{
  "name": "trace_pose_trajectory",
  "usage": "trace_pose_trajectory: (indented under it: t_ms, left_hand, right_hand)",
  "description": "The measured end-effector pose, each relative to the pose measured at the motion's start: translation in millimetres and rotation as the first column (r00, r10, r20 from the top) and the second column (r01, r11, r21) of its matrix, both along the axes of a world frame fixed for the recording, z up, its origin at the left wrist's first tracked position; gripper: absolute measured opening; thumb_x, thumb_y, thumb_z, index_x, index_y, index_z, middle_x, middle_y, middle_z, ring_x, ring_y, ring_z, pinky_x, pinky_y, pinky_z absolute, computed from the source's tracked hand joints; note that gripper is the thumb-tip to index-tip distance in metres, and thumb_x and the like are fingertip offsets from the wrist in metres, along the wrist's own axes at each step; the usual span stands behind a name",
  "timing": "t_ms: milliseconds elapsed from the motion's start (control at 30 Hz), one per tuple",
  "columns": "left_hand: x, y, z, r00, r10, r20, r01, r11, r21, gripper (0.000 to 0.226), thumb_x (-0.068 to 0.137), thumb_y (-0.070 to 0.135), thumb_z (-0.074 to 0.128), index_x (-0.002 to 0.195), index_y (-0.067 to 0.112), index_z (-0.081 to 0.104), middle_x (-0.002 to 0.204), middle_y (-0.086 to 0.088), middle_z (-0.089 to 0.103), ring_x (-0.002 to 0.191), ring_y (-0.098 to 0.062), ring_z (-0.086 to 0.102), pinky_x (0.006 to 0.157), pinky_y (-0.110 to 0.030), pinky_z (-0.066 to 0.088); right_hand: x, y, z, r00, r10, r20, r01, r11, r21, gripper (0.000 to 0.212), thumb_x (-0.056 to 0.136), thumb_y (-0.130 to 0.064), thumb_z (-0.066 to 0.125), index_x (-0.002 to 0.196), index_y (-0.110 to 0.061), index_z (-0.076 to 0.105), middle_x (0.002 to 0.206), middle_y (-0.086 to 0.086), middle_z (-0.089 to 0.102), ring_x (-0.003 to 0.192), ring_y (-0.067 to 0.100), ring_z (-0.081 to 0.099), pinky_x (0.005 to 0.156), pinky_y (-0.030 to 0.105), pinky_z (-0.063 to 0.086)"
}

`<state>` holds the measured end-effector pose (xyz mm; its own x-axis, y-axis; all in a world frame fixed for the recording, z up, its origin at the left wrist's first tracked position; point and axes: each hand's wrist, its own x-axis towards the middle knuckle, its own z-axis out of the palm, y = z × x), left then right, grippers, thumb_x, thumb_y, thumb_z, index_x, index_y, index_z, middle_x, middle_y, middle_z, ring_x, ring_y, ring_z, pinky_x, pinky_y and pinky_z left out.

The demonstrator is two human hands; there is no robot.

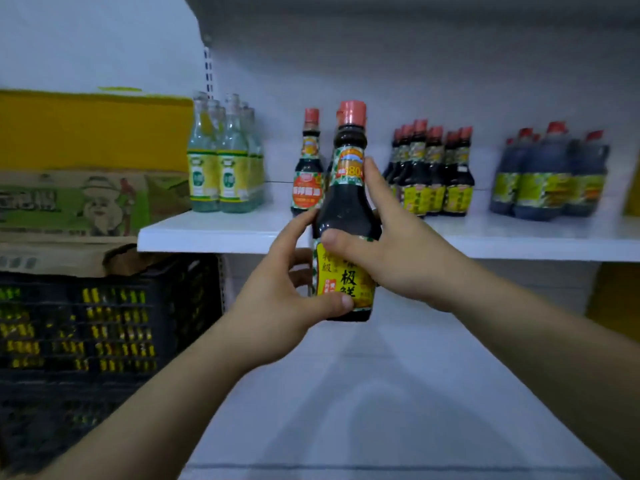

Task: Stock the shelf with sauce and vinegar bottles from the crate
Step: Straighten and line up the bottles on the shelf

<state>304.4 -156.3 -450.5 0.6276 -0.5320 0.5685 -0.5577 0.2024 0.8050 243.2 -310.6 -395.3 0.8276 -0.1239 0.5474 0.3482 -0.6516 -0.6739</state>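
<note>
The fingers of the left hand curl round the lower label of the sauce bottle, thumb on the front, the rest behind. The right hand wraps the bottle's right side, thumb across the dark body and forefinger up at the neck label. The bottle is upright and held in the air in front of the shelf board. Its base is below the board's front edge and its red cap above it.

On the board:
- Just behind and left of the held bottle stands a single dark bottle.
- Further left stands a cluster of clear vinegar bottles.
- Right of the held bottle stands a group of dark bottles.
- Well to the right are large dark jugs.

Bare board shows between the vinegar cluster and the single dark bottle, and along the front strip.

Below and left of the held bottle sits the black slatted crate, with yellow labels visible through its slats. A cardboard box rests on top of it. Directly below the held bottle lies the white lower shelf.
</note>
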Motion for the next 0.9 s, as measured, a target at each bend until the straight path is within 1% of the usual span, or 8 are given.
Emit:
trace_pose_trajectory:
  t_ms: [100,233,333,400,500,633,833,900]
  left_hand:
    - [6,-55,23,0.994,-0.087,0.067,0.085,0.996,0.029,0.094,0.067,0.002,0.081,0.119,0.064,0.033,0.117,0.001,0.056,0.097,-0.011,0.064,0.073,-0.026,0.056]
    - [25,-117,46,0.974,-0.168,0.154,0.140,0.974,0.177,0.093,0.073,0.012,0.079,0.126,0.063,0.023,0.130,0.008,0.050,0.109,-0.005,0.058,0.084,-0.025,0.052]
    - [54,-153,55,0.950,-0.058,0.307,-0.085,0.898,0.433,0.093,0.077,0.042,0.072,0.141,0.054,0.007,0.145,0.003,0.039,0.129,-0.012,0.040,0.097,-0.025,0.034]
    - [75,-169,57,0.890,0.012,0.455,-0.299,0.768,0.566,0.080,0.082,0.055,0.059,0.146,0.044,0.012,0.151,0.002,0.032,0.136,-0.017,0.032,0.104,-0.028,0.029]
    - [99,-182,56,0.793,0.019,0.609,-0.518,0.548,0.657,0.066,0.088,0.065,0.037,0.146,0.036,0.026,0.154,0.003,0.029,0.140,-0.020,0.026,0.112,-0.050,0.022]
    - [117,-190,49,0.783,0.016,0.622,-0.572,0.413,0.709,0.064,0.088,0.070,0.022,0.142,0.038,0.033,0.153,0.008,0.029,0.139,-0.018,0.025,0.110,-0.059,0.018]
    - [125,-191,44,0.792,-0.004,0.611,-0.563,0.382,0.733,0.079,0.075,0.080,0.008,0.144,0.044,0.024,0.155,0.012,0.021,0.142,-0.017,0.021,0.112,-0.053,0.020]
    - [123,-191,44,0.794,-0.005,0.608,-0.563,0.371,0.739,0.089,0.066,0.083,0.002,0.144,0.046,0.022,0.156,0.012,0.019,0.143,-0.018,0.018,0.112,-0.052,0.019]
  right_hand:
    - [-5,-47,14,0.997,-0.051,0.063,0.048,0.998,0.046,0.105,0.070,-0.055,0.074,0.145,-0.055,0.001,0.107,-0.048,0.047,0.098,-0.022,0.053,0.076,0.009,0.048]
    - [-3,-110,27,0.990,-0.107,0.094,0.090,0.981,0.172,0.101,0.078,-0.030,0.078,0.148,-0.051,0.008,0.137,-0.016,0.051,0.115,0.005,0.057,0.092,0.037,0.053]
    - [3,-158,37,0.979,-0.162,0.125,0.138,0.974,0.180,0.100,0.079,-0.020,0.077,0.145,-0.056,0.011,0.135,-0.014,0.052,0.115,0.006,0.056,0.095,0.037,0.050]
    - [11,-188,44,0.976,-0.187,0.108,0.162,0.965,0.205,0.100,0.080,-0.014,0.077,0.143,-0.058,0.013,0.133,-0.010,0.054,0.116,0.013,0.056,0.096,0.041,0.048]
    - [28,-225,50,0.976,-0.213,0.054,0.195,0.953,0.233,0.100,0.080,-0.011,0.076,0.146,-0.052,0.013,0.129,-0.010,0.055,0.111,0.013,0.056,0.091,0.038,0.048]
    - [55,-254,43,0.979,-0.205,-0.001,0.199,0.950,0.241,0.101,0.080,-0.007,0.076,0.149,-0.046,0.015,0.127,-0.009,0.056,0.113,0.016,0.057,0.092,0.040,0.050]
    - [92,-286,34,0.974,-0.228,0.007,0.220,0.949,0.227,0.086,0.080,-0.007,0.075,0.146,-0.036,0.029,0.109,-0.025,0.055,0.094,-0.005,0.054,0.073,0.019,0.045]
    - [100,-296,33,0.972,-0.235,-0.008,0.231,0.947,0.224,0.077,0.081,-0.010,0.075,0.144,-0.032,0.035,0.110,-0.019,0.057,0.095,-0.001,0.056,0.071,0.017,0.044]
